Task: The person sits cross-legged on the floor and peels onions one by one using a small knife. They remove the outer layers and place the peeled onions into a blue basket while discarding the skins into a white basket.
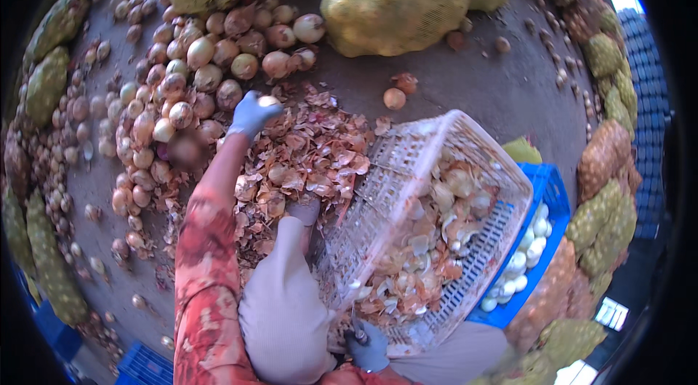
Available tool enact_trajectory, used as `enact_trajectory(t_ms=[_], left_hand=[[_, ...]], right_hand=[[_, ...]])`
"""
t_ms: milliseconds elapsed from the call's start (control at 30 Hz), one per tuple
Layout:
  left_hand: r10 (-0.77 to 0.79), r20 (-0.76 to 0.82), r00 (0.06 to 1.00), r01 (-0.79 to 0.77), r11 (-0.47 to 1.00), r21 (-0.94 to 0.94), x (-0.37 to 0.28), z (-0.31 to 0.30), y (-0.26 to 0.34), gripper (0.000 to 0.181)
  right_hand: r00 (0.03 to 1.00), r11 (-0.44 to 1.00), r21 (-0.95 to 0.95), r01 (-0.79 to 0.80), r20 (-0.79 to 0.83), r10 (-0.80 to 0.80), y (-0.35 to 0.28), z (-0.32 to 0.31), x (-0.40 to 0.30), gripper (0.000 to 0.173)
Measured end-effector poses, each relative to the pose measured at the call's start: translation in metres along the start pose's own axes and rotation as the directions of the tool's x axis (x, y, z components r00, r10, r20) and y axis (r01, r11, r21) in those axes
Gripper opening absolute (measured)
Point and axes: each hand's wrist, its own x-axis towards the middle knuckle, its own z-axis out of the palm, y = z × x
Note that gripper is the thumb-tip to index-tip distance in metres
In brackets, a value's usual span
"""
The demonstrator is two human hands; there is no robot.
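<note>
My left hand (253, 115), in a pale blue-grey glove, reaches forward over the floor with its fingers closed on a pale onion (268, 101). It is between the pile of unpeeled onions (207, 78) and a heap of loose onion skins (322, 145). My right hand (368, 346), gloved alike, is low by my body at the near edge of a white plastic crate (381, 210), shut on a knife (359, 330) whose blade points up. Onion peelings (420, 259) lie inside the tilted crate.
A blue crate (556, 216) of peeled onions (526, 259) stands right of the white one. Yellow mesh sacks (392, 8) of onions stand ahead. More sacks (605, 156) line the right side, others (49, 259) the left. Loose onions (394, 98) lie on the floor.
</note>
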Motion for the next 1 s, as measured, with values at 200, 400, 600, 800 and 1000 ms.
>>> enact_trajectory(t_ms=[200,400,600,800,1000], left_hand=[[0.389,0.213,0.896,0.12,0.251,-0.961,-0.169,-0.051,0.107,0.078],[0.637,0.337,0.693,-0.128,0.57,-0.812,-0.316,-0.092,0.223,0.102],[0.735,0.366,0.571,-0.485,0.662,-0.572,-0.404,-0.072,0.224,0.086],[0.796,0.348,0.496,-0.739,0.597,-0.312,-0.47,-0.048,0.227,0.08],[0.614,0.435,0.658,-0.437,0.782,-0.444,-0.483,-0.033,0.197,0.082]], right_hand=[[1.0,0.979,0.204,0.008,-0.028,-0.002,0.004,-0.003,-0.002,0.019],[0.996,0.866,0.495,0.068,-0.083,-0.031,-0.014,-0.076,-0.016,0.017],[0.901,0.772,0.483,0.412,-0.09,-0.425,-0.052,-0.188,-0.084,0.051],[0.856,0.798,0.316,0.512,-0.12,-0.502,-0.016,-0.196,-0.119,0.044],[0.835,0.785,0.288,0.548,-0.142,-0.531,-0.002,-0.193,-0.134,0.044]])
